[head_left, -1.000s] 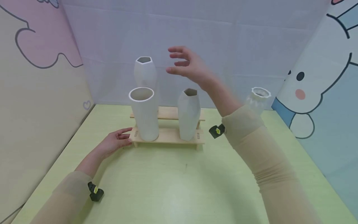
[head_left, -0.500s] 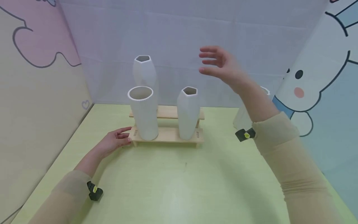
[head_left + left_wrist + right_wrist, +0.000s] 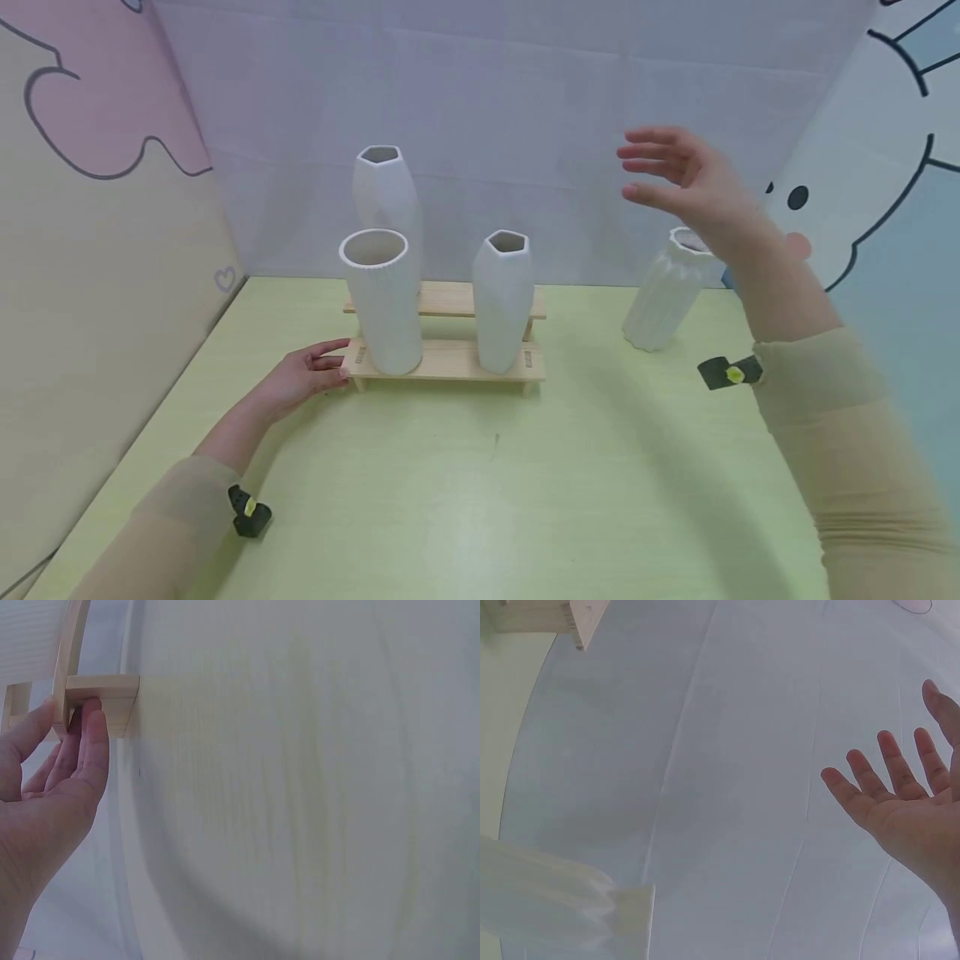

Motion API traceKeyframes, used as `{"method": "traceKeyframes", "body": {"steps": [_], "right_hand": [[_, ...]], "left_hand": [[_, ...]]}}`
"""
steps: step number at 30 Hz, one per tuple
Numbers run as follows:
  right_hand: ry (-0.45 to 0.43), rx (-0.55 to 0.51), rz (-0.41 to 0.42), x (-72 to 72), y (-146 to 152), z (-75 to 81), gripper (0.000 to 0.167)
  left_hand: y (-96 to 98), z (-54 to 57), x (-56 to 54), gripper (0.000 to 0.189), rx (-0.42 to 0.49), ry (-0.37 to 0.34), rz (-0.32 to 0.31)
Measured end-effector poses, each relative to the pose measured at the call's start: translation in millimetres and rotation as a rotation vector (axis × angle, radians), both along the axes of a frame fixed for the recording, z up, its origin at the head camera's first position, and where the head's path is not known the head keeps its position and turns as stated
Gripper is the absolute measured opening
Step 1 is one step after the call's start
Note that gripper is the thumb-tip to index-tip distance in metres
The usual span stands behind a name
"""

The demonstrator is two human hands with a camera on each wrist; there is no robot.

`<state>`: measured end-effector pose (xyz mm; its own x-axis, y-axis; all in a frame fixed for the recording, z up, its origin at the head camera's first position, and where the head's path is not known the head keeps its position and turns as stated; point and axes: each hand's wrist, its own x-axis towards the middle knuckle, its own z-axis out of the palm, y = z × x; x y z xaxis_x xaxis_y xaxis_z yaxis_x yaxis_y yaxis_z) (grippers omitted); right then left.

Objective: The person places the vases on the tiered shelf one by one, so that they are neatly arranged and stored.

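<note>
A two-step wooden stand (image 3: 450, 360) bears white vases. On its lower step are a round-mouthed ribbed vase (image 3: 384, 308) at the left and a short faceted vase (image 3: 502, 300) at the right; behind, at the upper step's left, rises a taller faceted vase (image 3: 386, 187). My left hand (image 3: 296, 383) pinches the lower step's left end, thumb on the board and fingers beneath, as the left wrist view shows of the stand's end (image 3: 101, 686). In the air at the right, my right hand (image 3: 693, 183) holds nothing, its fingers spread. Nearest to it is a fluted vase (image 3: 663, 292), its rim partly behind the wrist.
The pale green table (image 3: 465, 483) runs back to a lilac cloth backdrop (image 3: 510, 125). Panels with cartoon drawings stand along both sides, the left panel (image 3: 112, 250) and the right panel (image 3: 900, 292). A black wrist camera (image 3: 731, 372) sits by the right cuff.
My right hand has moved right from over the short faceted vase to above the fluted vase, still in the air. The left hand stays at the stand's end; the vases have not moved.
</note>
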<state>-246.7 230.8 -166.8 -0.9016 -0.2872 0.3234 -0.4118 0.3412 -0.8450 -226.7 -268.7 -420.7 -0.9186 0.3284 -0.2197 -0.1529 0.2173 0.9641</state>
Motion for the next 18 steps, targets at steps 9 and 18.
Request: {"method": "traceKeyframes", "body": {"steps": [9, 18], "right_hand": [[-0.021, 0.018, -0.14, 6.9, 35, -13.2, 0.06], [-0.075, 0.079, -0.281, 0.9, 70, -44.5, 0.063]], "left_hand": [[-0.9, 1.1, 2.3, 0.07, 0.0, -0.003, 0.005], [-1.8, 1.2, 3.6, 0.071, -0.014, -0.003, 0.008]]}}
